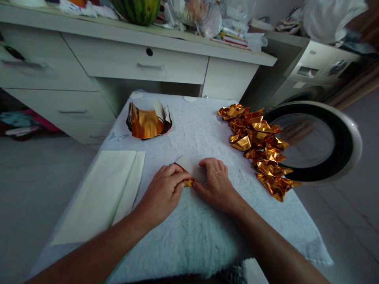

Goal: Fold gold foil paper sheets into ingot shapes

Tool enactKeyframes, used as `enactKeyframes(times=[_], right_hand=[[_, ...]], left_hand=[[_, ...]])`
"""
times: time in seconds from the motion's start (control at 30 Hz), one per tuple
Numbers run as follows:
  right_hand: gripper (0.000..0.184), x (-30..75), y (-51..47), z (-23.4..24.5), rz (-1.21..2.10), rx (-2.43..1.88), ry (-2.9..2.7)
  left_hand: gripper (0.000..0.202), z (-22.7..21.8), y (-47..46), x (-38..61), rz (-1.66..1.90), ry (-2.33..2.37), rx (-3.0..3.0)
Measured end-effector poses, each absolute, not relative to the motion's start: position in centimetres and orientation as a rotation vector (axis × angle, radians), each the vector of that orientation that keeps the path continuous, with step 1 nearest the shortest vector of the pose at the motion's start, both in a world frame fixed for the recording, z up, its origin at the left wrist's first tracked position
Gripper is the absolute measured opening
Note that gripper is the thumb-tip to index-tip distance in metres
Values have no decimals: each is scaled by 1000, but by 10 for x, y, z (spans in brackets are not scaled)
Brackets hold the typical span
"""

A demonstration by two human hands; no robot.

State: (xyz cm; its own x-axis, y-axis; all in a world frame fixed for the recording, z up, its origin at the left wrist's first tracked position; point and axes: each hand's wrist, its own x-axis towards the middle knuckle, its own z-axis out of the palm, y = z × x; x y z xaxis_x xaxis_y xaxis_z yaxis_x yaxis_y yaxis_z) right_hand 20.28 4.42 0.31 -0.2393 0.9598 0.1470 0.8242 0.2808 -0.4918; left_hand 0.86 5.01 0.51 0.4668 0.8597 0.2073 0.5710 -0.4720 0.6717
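Observation:
A sheet of gold foil paper (188,183) with a pale back lies on the cloth-covered table, partly folded at its near edge. My left hand (167,189) pinches the folded gold edge between thumb and fingers. Opposite it, my right hand (215,184) rests on the sheet, its thumb pressing the fold's right end and its fingers spread on the pale side. Part of the sheet is hidden under both hands. Folded gold foil pieces (260,134) lie in a row to the right. Beyond my left hand stands a curled stack of gold foil sheets (147,123).
Pale paper sheets (91,193) lie at the table's left. A white drawer cabinet (148,59) stands behind, with a watermelon (136,10) and plastic bags (207,17) on top. At the right, a washing machine's round door (349,142) hangs open beside the table.

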Motion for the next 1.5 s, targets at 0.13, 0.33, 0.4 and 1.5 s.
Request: enactKeyframes(times=[0.13,0.33,0.4,1.5], right_hand=[[43,201,44,3,424,-1613,-2143],[42,201,44,6,428,-1615,-2161],[40,201,44,5,420,-1605,-2166],[32,208,46,25,1280,-1376,-1428]], left_hand=[[34,8,53,8,862,1414,2241],[42,0,57,8,739,1584,2289],[43,-1,58,8,750,1571,2265],[48,24,58,0,904,1336,1384]])
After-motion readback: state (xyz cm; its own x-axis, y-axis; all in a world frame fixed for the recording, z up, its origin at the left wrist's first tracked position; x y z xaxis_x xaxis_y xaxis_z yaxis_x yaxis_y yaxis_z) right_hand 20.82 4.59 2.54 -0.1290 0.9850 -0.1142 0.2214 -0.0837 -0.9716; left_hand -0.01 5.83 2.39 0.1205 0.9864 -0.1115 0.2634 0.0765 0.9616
